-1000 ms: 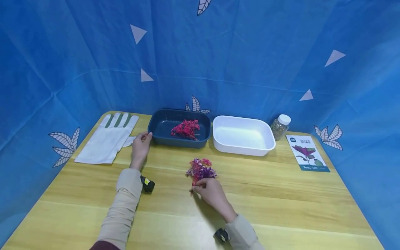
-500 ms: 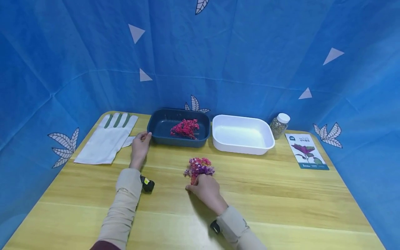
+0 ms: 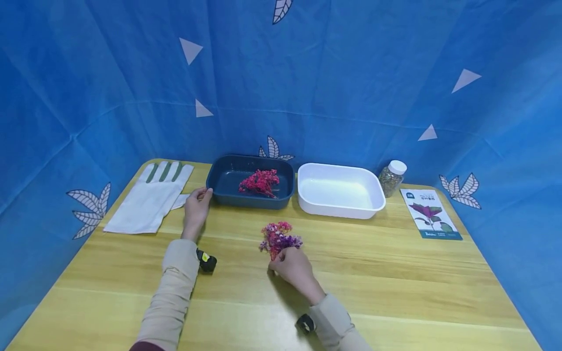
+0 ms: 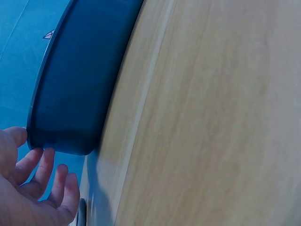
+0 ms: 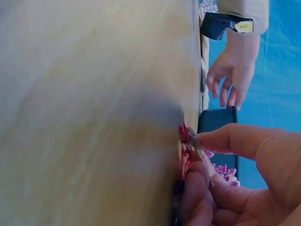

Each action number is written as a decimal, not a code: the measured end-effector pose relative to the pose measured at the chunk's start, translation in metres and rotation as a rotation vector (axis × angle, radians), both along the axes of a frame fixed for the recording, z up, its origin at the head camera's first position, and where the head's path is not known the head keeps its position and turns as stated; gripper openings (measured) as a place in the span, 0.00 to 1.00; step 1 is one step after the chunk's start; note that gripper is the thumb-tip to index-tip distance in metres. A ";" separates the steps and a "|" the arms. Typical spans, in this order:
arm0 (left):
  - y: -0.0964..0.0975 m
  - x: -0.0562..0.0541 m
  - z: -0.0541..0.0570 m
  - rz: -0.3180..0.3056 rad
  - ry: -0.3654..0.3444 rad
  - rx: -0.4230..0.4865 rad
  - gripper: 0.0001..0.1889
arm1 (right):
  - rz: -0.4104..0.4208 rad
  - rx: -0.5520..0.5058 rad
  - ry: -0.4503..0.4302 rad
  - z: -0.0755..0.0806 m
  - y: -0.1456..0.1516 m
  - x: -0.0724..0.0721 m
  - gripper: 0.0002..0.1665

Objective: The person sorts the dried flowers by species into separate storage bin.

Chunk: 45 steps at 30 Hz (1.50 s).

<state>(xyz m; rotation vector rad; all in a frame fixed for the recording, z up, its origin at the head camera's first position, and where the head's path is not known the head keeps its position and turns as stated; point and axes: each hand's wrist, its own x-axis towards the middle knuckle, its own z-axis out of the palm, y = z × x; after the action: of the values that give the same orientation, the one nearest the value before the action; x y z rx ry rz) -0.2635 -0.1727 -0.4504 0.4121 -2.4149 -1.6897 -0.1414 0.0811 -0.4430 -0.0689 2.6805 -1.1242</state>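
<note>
On tbl, R fingers pinch flower bunch; L fingers, loose, touch blue tray.

Glare whitens the tabletop well in front of the dark tray on my remote head-cam feed, bright and mostly sharp, w/ a soft shadow of the R hand also in front. My L-wrist cam: dimmer, softer, shadow by tray's end. R-wrist: tabletop badly blurred, palest well away from tray.
</note>
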 end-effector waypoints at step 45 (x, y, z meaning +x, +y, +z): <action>0.000 -0.001 -0.003 -0.007 0.043 -0.009 0.26 | -0.094 -0.262 -0.137 -0.003 0.025 0.011 0.10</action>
<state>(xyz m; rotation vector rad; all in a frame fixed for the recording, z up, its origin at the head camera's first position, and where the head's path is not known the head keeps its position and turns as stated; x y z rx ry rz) -0.2645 -0.1724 -0.4537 0.3627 -2.3952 -1.6726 -0.1303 0.1061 -0.4459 0.0876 2.4259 -1.4484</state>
